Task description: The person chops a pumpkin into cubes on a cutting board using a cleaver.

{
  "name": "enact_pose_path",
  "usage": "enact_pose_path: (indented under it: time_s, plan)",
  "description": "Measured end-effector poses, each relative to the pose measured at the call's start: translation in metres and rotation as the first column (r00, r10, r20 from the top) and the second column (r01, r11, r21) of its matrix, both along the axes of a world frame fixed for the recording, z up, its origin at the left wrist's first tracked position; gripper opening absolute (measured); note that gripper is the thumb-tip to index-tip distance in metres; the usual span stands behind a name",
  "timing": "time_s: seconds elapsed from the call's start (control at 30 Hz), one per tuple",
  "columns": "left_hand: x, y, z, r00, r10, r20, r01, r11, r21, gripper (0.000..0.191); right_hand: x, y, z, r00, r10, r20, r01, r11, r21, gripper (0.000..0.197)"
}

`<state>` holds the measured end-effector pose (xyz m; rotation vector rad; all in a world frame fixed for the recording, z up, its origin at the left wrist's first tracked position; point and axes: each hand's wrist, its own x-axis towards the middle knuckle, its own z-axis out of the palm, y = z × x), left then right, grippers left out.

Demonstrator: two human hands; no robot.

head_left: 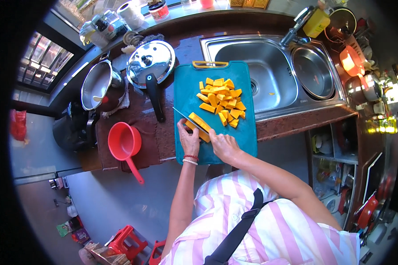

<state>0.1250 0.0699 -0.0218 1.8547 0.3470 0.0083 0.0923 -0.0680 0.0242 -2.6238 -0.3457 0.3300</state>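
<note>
My right hand (226, 145) grips a knife (183, 114), whose thin blade slants up and left over the teal cutting board (185, 84). Along the blade's far side lies a long orange slice, apparently pumpkin (200, 122). The remaining block (204, 136) sits on the near side, with the fingers of my left hand (189, 140) pressing on it. Red and white bead bracelets circle my left wrist. Farther up the board rests a heap of cut orange chunks (222, 97). The knife's handle is hidden inside my right hand.
Right of the board is a steel sink (268, 76) holding a metal basin (312, 71). To the left are a pressure cooker lid (151, 63), its long black handle towards me, an open pot (98, 84) and a red plastic dipper (124, 140). The board overlaps the sink rim.
</note>
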Motion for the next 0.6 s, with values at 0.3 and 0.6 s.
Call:
enact_pose_path:
  time_s: [0.3, 0.6]
  plan:
    - [0.003, 0.003, 0.006, 0.984, -0.056, -0.171, 0.038, 0.993, -0.110, 0.044, -0.001, -0.006, -0.004, 1.000, 0.000, 0.008, 0.000, 0.998, 0.063, 0.032]
    - [0.003, 0.000, 0.004, 0.992, -0.076, -0.096, 0.060, 0.986, -0.158, 0.044, -0.001, -0.011, -0.008, 0.997, -0.025, 0.068, 0.022, 0.998, 0.052, 0.025]
